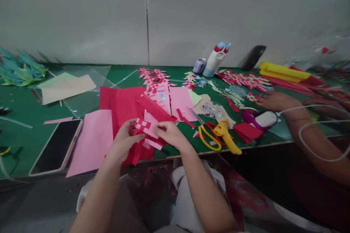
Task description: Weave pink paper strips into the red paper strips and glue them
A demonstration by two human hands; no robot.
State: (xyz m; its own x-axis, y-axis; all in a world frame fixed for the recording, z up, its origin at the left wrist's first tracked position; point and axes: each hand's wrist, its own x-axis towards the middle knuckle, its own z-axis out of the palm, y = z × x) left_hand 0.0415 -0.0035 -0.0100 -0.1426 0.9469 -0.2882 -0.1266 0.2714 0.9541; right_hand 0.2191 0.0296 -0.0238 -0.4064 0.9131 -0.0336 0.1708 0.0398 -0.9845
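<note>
Between my two hands is a small weave of pink and red paper strips (143, 125), with loose strip ends sticking out toward me. My left hand (126, 139) pinches its left side, thumb in front. At its right side, the thumb and fingers of my right hand (170, 133) are closed on the weave. Beneath lie red paper sheets (125, 103), and a pink paper sheet (91, 142) lies to the left. Finished-looking woven paper pieces (155, 80) rest in a pile farther back.
A phone (56, 147) lies at the left. Right of my hands are yellow-handled scissors (209, 140) and a yellow glue gun (225, 136). A bottle (216, 60) and a can (199, 65) stand near the wall. Another person's hand (276, 101) works at the right, beside a white cable (314, 107).
</note>
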